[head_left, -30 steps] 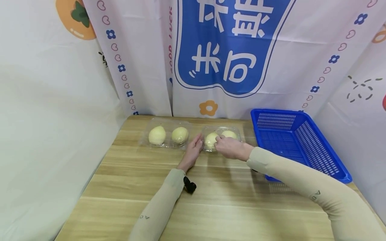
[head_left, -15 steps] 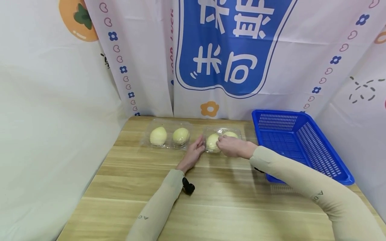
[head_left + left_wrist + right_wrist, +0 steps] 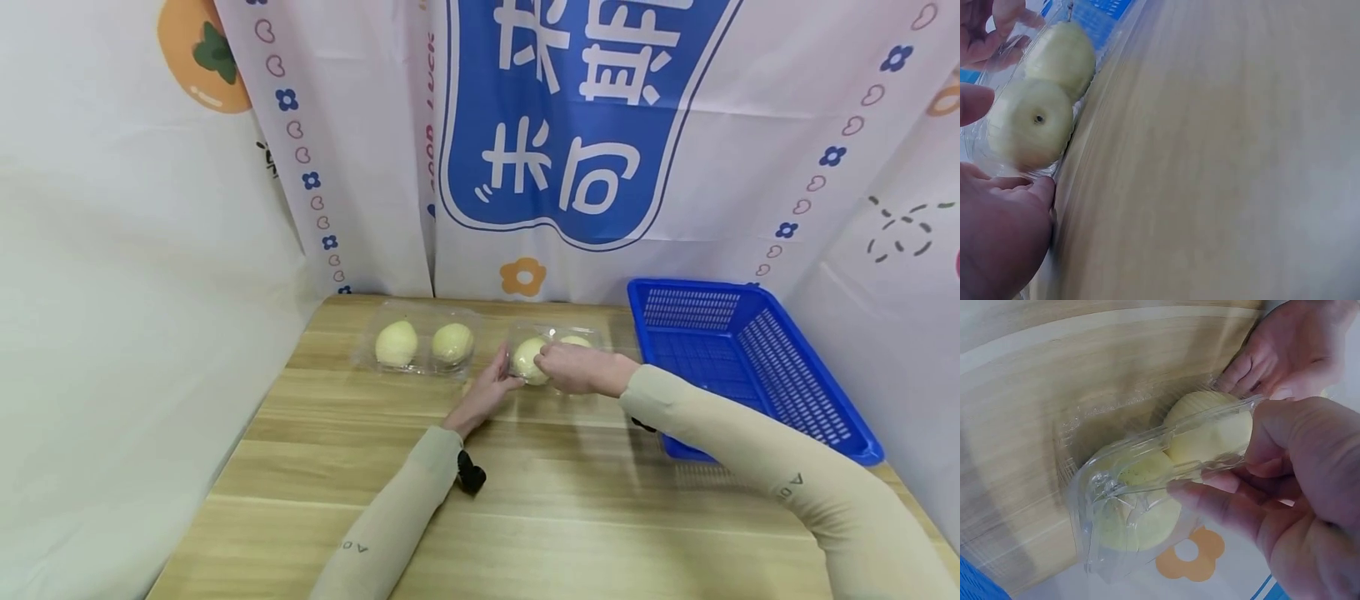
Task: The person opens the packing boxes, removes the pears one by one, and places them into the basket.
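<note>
A clear plastic fruit box (image 3: 517, 332) with two pale yellow-green pears (image 3: 530, 360) lies on the wooden table between my hands. My right hand (image 3: 573, 367) reaches over its front and pinches the edge of the clear lid (image 3: 1107, 487) between thumb and fingers. In the right wrist view the lid slants above the pears. My left hand (image 3: 482, 396) lies at the box's left end, fingers fairly straight along it, the thumb at the front corner. Part of the rear pear (image 3: 576, 341) is hidden behind the right hand.
A second clear box (image 3: 420, 317) with two pears (image 3: 396, 343) stands to the left, near the table's back edge. To the right is a blue plastic basket (image 3: 697, 358) with perforated walls. A printed white cloth (image 3: 480, 258) hangs behind the table (image 3: 525, 533).
The left thumb has come away from the fingers to the box's front corner. The right hand keeps its place at the lid edge. The head view has shifted slightly.
</note>
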A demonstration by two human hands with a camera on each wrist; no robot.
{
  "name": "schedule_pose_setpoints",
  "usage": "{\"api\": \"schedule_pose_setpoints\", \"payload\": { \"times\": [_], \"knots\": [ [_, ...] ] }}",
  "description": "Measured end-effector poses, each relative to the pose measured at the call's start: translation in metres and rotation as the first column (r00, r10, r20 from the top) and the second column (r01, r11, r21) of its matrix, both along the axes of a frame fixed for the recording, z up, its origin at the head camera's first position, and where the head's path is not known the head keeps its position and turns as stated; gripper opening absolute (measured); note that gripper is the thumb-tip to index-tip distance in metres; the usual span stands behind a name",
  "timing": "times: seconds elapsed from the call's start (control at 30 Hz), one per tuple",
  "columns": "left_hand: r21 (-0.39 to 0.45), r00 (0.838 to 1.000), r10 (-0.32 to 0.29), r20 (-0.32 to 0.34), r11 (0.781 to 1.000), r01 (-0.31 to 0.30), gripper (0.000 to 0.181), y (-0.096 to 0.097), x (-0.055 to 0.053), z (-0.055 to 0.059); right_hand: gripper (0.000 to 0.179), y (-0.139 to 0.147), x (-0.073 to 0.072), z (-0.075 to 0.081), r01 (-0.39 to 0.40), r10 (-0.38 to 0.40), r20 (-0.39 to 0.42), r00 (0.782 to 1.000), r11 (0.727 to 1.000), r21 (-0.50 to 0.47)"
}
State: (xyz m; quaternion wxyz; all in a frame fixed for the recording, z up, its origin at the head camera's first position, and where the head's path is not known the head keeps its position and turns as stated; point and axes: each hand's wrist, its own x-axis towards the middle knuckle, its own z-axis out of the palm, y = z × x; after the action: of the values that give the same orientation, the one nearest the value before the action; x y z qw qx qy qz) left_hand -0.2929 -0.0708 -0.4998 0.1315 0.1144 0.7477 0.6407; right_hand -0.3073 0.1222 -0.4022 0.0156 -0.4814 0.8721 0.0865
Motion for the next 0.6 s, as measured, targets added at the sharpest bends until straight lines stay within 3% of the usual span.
{"api": "schedule_pose_setpoints", "payload": {
  "times": [0.6],
  "knots": [
    [-0.063, 0.996, 0.081, -0.026, 0.995, -0.082, 0.083, 0.0092, 0.0030, -0.0042, 0.023, 0.0026, -0.0012, 0.0047, 0.005, 0.001, 0.089, 0.996, 0.998, -0.069]
  ]
}}
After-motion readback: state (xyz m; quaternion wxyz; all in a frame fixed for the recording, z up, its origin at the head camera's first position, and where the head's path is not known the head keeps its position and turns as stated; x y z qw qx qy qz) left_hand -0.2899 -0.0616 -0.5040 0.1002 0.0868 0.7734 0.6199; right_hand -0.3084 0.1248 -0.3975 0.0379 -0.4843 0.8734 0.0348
